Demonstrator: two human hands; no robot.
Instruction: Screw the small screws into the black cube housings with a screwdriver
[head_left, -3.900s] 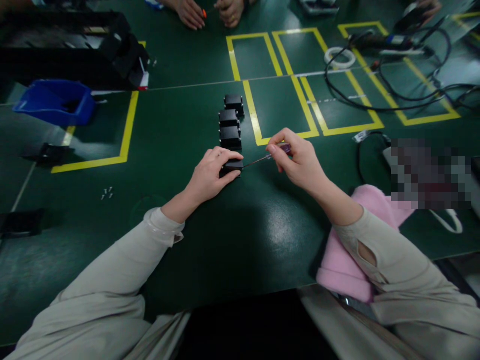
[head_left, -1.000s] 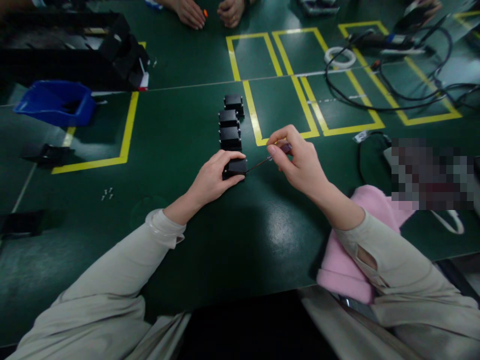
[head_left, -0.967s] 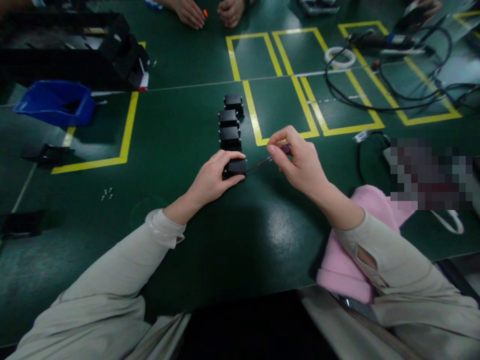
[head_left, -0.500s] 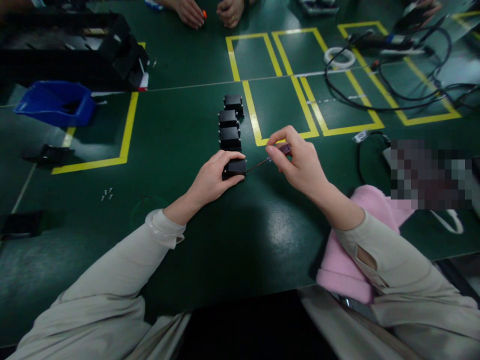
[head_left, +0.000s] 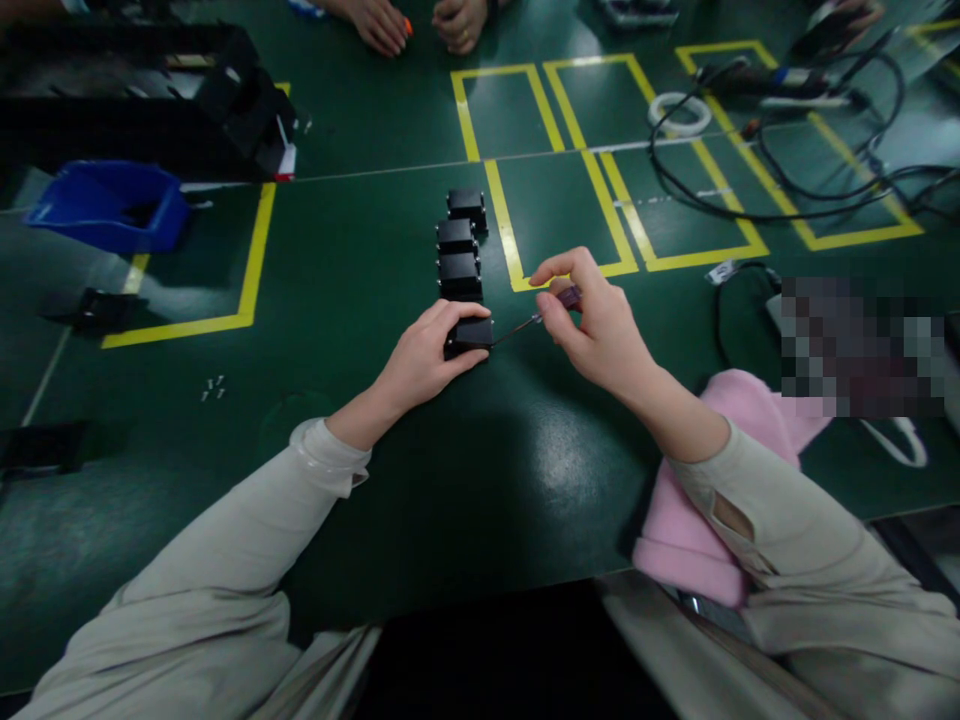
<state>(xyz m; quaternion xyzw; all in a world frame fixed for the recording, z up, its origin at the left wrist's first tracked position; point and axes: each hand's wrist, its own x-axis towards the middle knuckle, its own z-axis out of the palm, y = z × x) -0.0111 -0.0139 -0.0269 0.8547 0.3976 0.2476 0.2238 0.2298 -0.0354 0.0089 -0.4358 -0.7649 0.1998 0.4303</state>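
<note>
My left hand (head_left: 427, 352) grips a small black box (head_left: 472, 333) on the green table, thumb and forefinger along its two long sides. A screwdriver (head_left: 569, 297) with a dark reddish handle is pinched in the fingers of my right hand (head_left: 594, 320). Its thin shaft slants down to the left, and the tip meets the right end of the box, near a small screw. Just beyond my left hand, similar black boxes stand in a row, among them a near one (head_left: 459, 272) and a far one (head_left: 467, 208), with small shiny screws at their ends.
Several loose screws (head_left: 213, 388) lie left of my hand. Further left are a blue bin (head_left: 112, 208) and a long black rack (head_left: 142, 120). Pink cloth (head_left: 690, 540) lies beneath my right forearm. Black cables (head_left: 720, 212) loop at the right. Another person's hands (head_left: 457, 25) rest across the table.
The fingers of my right hand have shifted slightly around the screwdriver handle, the forefinger a little further left. My left hand and the black box stay in place.
</note>
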